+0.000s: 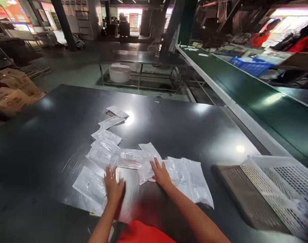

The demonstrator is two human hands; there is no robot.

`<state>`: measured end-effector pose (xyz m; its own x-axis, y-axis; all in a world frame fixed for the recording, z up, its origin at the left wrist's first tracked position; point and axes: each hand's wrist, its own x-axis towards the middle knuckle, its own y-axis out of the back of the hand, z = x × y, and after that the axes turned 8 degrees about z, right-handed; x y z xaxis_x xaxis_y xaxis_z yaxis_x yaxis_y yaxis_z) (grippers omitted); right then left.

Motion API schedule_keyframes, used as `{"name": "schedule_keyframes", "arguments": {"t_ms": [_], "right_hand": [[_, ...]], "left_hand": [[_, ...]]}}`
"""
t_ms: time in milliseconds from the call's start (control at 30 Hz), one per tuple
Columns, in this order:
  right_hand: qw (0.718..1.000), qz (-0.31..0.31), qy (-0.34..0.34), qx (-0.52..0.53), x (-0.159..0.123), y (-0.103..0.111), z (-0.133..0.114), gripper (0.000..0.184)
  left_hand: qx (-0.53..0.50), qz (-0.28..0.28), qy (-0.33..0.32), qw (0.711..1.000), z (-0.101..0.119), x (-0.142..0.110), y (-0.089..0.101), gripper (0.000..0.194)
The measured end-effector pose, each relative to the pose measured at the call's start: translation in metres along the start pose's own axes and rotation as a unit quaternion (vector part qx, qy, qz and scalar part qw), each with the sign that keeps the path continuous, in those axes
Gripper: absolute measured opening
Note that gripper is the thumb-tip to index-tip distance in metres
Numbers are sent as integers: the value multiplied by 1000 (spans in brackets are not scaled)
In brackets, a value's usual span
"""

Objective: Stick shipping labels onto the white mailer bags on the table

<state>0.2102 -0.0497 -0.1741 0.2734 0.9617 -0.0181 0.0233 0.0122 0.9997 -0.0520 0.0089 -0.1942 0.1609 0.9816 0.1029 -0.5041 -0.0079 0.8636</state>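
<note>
Several flat white plastic packets with print on them lie on the dark tabletop point(75, 108). My left hand point(113, 187) rests at the right edge of a packet point(90, 182), fingers stretched out and apart. Over the middle packets, my right hand point(161, 173) lies with spread fingers, touching a packet point(146, 170). Between the hands and a little beyond them is a clear-faced packet point(132, 158). Larger white bags point(191, 177) overlap to the right of my right hand. A chain of packets point(107, 136) runs away toward the far side.
A white perforated plastic basket point(285, 175) stands at the right edge. Beyond it runs a green conveyor belt point(245, 87). Cardboard boxes point(12, 98) are stacked at left. Behind the table are a metal bench point(143, 57) and a white tub point(119, 72). People in red are at far right.
</note>
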Motion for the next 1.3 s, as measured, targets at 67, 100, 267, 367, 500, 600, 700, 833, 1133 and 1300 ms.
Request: {"name": "schedule_keyframes", "arguments": {"t_ms": [67,100,267,367,500,600,700,833,1133,1300], "right_hand": [[999,-37,-7,-4,-4,6,3,70],[999,-42,-8,4,-6,11,3,66],[996,56,-21,66,-12,72,19,47],[978,143,-81,129,-23,136,49,48],[937,220,-145,231,-62,217,91,43],[925,183,-100,318,-98,256,104,41],[928,118,-18,354,-122,276,104,42],[907,77,24,414,-123,275,120,46],[694,221,-328,601,-159,144,159,49],[643,100,-303,697,-227,75,143,55]], "left_hand": [[67,8,157,985,-31,-16,8,79],[78,-6,182,980,-44,-20,9,87],[115,-94,80,986,-57,-12,-2,90],[107,-128,60,984,-45,-8,-4,88],[11,-111,62,992,-6,-25,-2,74],[-220,-136,-58,964,59,-33,10,74],[-376,-225,-180,881,147,-32,33,89],[-497,-520,-191,667,246,-48,56,81],[-605,-431,220,633,294,-119,6,54],[-412,-366,72,831,295,-132,-33,49]]}}
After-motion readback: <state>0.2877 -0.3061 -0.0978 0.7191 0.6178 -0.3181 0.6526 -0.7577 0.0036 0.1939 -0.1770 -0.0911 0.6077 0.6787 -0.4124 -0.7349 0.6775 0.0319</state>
